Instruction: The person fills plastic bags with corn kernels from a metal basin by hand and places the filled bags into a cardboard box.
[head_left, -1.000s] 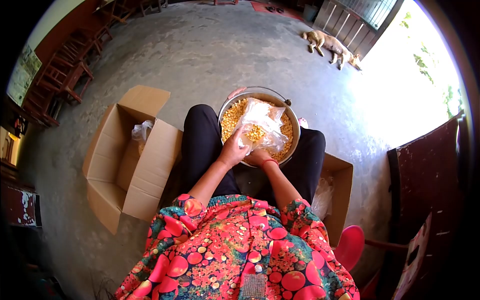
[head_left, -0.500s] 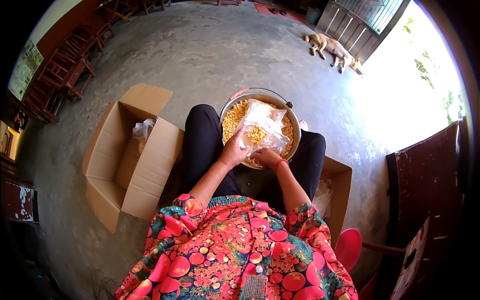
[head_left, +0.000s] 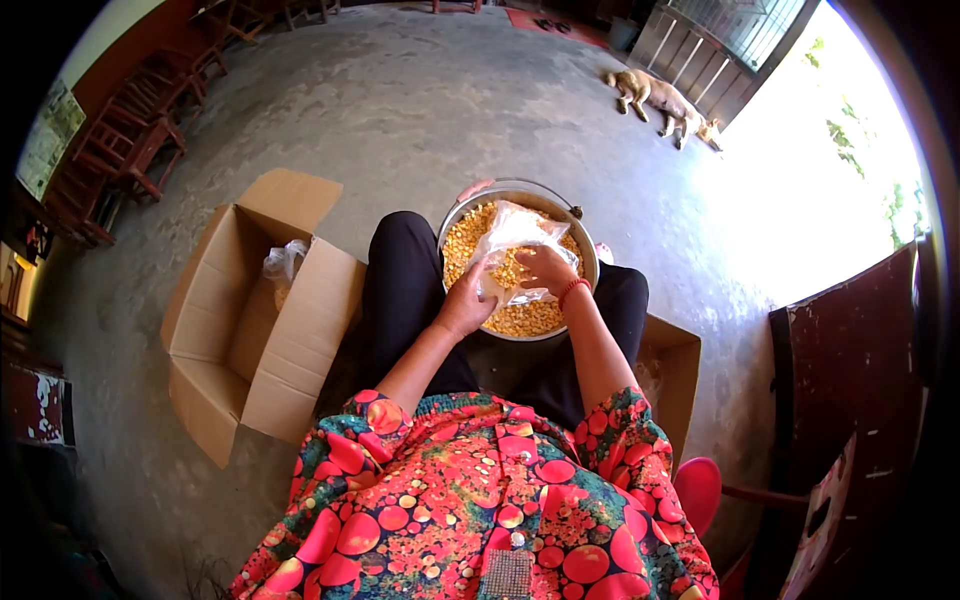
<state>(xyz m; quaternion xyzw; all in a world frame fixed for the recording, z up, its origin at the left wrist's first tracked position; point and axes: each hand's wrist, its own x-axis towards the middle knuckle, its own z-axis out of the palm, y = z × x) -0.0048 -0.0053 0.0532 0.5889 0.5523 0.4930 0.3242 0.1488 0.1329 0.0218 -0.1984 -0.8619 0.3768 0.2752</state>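
Note:
Between my knees stands a metal bucket (head_left: pixel 592 290) full of yellow corn kernels (head_left: pixel 527 321), its wire handle folded toward the far rim. A clear plastic bag (head_left: pixel 520 226) lies over the kernels, with some corn in its opening. My left hand (head_left: pixel 466 304) grips the near left edge of the bag, fingers closed on the plastic. My right hand (head_left: pixel 546 270), with a red bracelet at the wrist, is at the bag's mouth above the corn. Its fingers are partly hidden, and whether kernels are in them I cannot make out.
An open cardboard box (head_left: pixel 305 340) on my left holds a filled plastic bag (head_left: pixel 286 262). Another cardboard box (head_left: pixel 682 375) stands by my right thigh, near a pink-red round object (head_left: pixel 698 492). A dog (head_left: pixel 665 100) lies by the doorway. Wooden chairs (head_left: pixel 130 150) line the left wall.
My right hand has moved up and away from me, from the kernels near the bucket's near rim to the bag's mouth. My left hand stays on the bag.

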